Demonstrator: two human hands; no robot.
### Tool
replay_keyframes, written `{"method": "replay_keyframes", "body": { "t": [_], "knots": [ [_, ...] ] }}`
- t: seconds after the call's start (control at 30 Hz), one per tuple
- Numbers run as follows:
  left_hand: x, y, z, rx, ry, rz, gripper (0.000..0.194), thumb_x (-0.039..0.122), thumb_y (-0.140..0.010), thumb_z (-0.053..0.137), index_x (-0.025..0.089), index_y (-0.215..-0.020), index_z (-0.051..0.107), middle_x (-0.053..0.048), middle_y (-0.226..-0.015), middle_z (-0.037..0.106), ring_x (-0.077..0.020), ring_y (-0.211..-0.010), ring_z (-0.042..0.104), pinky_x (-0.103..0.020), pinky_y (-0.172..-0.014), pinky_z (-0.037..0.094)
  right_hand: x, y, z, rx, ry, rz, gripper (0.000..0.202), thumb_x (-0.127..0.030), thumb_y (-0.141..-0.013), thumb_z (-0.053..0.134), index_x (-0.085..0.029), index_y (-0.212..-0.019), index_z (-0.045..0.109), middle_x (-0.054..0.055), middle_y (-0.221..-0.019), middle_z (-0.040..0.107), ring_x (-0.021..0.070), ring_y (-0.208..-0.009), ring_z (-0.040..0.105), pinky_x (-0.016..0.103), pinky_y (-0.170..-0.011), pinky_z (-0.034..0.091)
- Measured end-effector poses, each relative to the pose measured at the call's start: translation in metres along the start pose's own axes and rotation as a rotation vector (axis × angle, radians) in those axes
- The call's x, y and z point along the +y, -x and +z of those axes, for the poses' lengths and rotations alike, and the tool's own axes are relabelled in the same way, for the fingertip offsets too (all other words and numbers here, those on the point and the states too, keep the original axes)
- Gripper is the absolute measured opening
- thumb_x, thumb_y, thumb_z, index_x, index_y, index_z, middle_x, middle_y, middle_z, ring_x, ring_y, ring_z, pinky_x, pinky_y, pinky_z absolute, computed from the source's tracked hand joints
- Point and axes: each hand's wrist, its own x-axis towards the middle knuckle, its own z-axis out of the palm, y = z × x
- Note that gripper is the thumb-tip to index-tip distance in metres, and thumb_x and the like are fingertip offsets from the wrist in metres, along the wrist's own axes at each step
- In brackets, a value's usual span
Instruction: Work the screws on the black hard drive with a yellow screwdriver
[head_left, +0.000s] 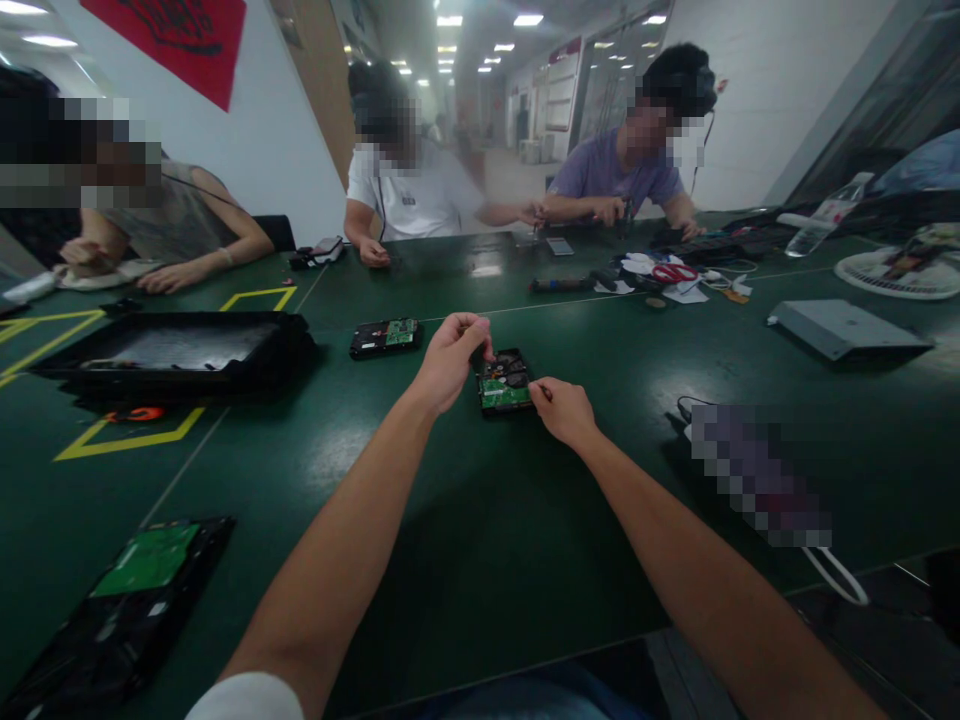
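A hard drive (505,392) with a green circuit board on its near part lies on the dark green table between my hands. At its upper left edge is my left hand (452,358), thumb and fingers pinched together; anything between them is too small to make out. My right hand (562,406) touches the drive's right edge with curled fingers, and what it holds, if anything, is hidden. A second drive (385,338) with a green board rests just left of my left hand. Another one (135,600) lies at the near left.
A black tray-like casing (180,355) and an orange tool (136,414) are on the left. On the right are a grey metal box (851,330), a blurred-out pouch (757,475) and a bottle (829,215). Scissors (675,273) lie among papers. Several people sit across the table (480,480).
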Motion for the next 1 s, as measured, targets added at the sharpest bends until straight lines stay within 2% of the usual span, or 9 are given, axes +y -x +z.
{"method": "replay_keyframes", "body": {
  "t": [0.13,0.33,0.5,0.73,0.87,1.0],
  "knots": [
    [0.0014,-0.0013,-0.0046,0.029,-0.016,-0.037,0.028,0.034,-0.086,0.078,0.022,-0.096,0.055,0.003,-0.078,0.062,-0.0130,-0.068,0.066,-0.028,-0.071,0.051,0.0002,-0.0001,0.0001,-0.006,-0.003,0.002,0.035,-0.042,-0.106,0.044,-0.024,-0.105,0.074,0.003,-0.089,0.074,0.0182,-0.076,0.065,0.029,-0.062,0.040],
    [0.0011,-0.0033,-0.0083,0.044,-0.085,0.026,0.020,0.033,-0.087,0.077,0.019,-0.088,0.063,0.000,-0.079,0.063,-0.0121,-0.073,0.063,-0.026,-0.074,0.050,0.0011,0.0009,0.0009,-0.003,-0.020,0.014,0.037,-0.044,-0.106,0.043,-0.024,-0.105,0.074,0.002,-0.085,0.073,0.0170,-0.072,0.064,0.028,-0.060,0.038],
    [0.0020,-0.0018,-0.0069,0.003,-0.130,0.063,0.016,0.034,-0.092,0.071,0.019,-0.087,0.068,-0.002,-0.081,0.065,-0.0125,-0.078,0.061,-0.025,-0.076,0.049,0.0028,-0.0003,0.0021,0.028,0.011,-0.020,0.035,-0.041,-0.105,0.045,-0.024,-0.103,0.075,0.003,-0.087,0.075,0.0181,-0.075,0.065,0.028,-0.062,0.038],
    [0.0033,-0.0005,-0.0049,0.011,-0.044,-0.039,0.019,0.038,-0.097,0.063,0.020,-0.094,0.067,-0.003,-0.085,0.067,-0.0132,-0.072,0.063,-0.027,-0.071,0.052,0.0034,-0.0007,0.0025,0.034,0.027,-0.014,0.036,-0.042,-0.105,0.045,-0.026,-0.104,0.076,0.004,-0.091,0.076,0.0193,-0.077,0.066,0.029,-0.063,0.039],
    [-0.0006,-0.0021,-0.0038,0.056,0.013,-0.015,0.021,0.034,-0.101,0.055,0.021,-0.087,0.063,-0.002,-0.079,0.062,-0.0124,-0.069,0.060,-0.026,-0.067,0.051,0.0015,0.0000,0.0003,0.005,0.000,0.002,0.037,-0.043,-0.105,0.044,-0.025,-0.105,0.076,0.004,-0.089,0.076,0.0188,-0.075,0.065,0.029,-0.061,0.039],
    [-0.0034,-0.0034,-0.0019,0.056,0.046,0.001,0.025,0.036,-0.101,0.057,0.020,-0.081,0.061,-0.001,-0.075,0.058,-0.0118,-0.066,0.056,-0.025,-0.064,0.050,0.0016,0.0001,0.0001,0.000,-0.010,-0.001,0.037,-0.044,-0.106,0.043,-0.025,-0.105,0.075,0.003,-0.088,0.075,0.0184,-0.074,0.065,0.029,-0.060,0.037]
  ]
}}
